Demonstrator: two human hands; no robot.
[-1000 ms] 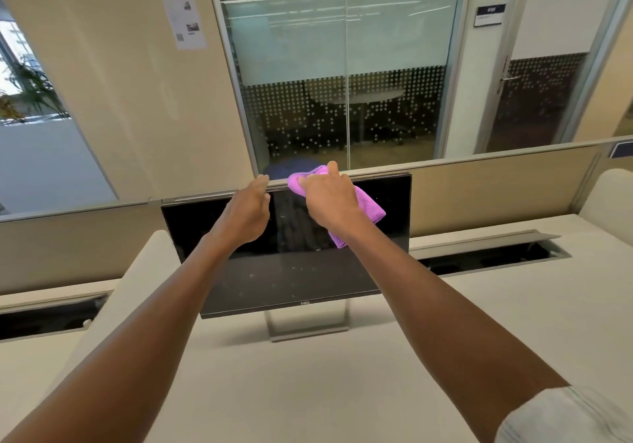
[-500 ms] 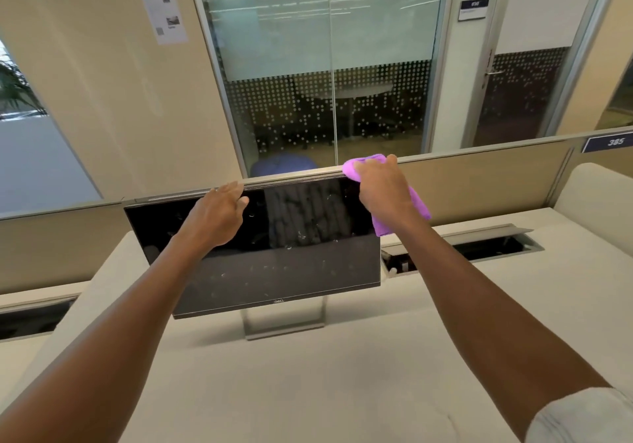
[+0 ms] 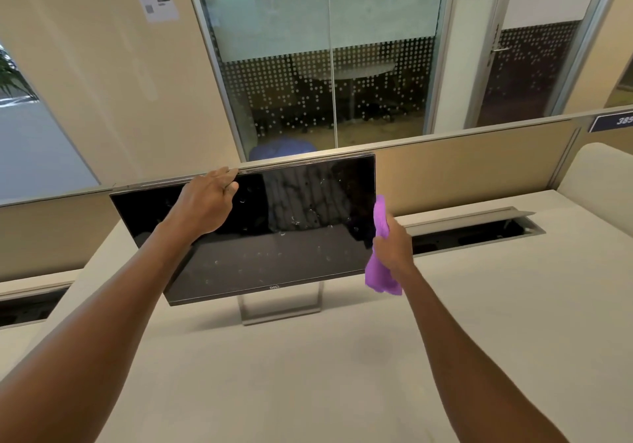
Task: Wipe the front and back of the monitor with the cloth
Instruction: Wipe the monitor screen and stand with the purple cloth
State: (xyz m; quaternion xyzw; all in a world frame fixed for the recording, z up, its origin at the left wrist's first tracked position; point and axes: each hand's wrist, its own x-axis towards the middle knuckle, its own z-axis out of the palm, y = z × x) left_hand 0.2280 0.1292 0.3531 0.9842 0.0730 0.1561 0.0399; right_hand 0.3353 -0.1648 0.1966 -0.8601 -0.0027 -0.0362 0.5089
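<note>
Dark, spotted monitor (image 3: 274,237) upright; purple cloth (image 3: 378,271) apparently at its right edge.

Left hand (image 3: 202,204) gripping monitor (image 3: 274,237) top edge, right hand (image 3: 394,247) clutching purple cloth (image 3: 378,276) at its right edge

1 head cam, looks fwd & down over desk (image 3: 308,367) at monitor (image 3: 291,237), arm's reach away.

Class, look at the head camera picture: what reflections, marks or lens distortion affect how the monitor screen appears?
Head view: the dark monitor screen acts like a mirror, reflecting a striped pattern and the pale desk; small smears or droplets dot the glass. Wide-angle distortion tilts the partition and walls. The left hand grips the top edge; the right hand holds the cloth, slightly soft.
</note>
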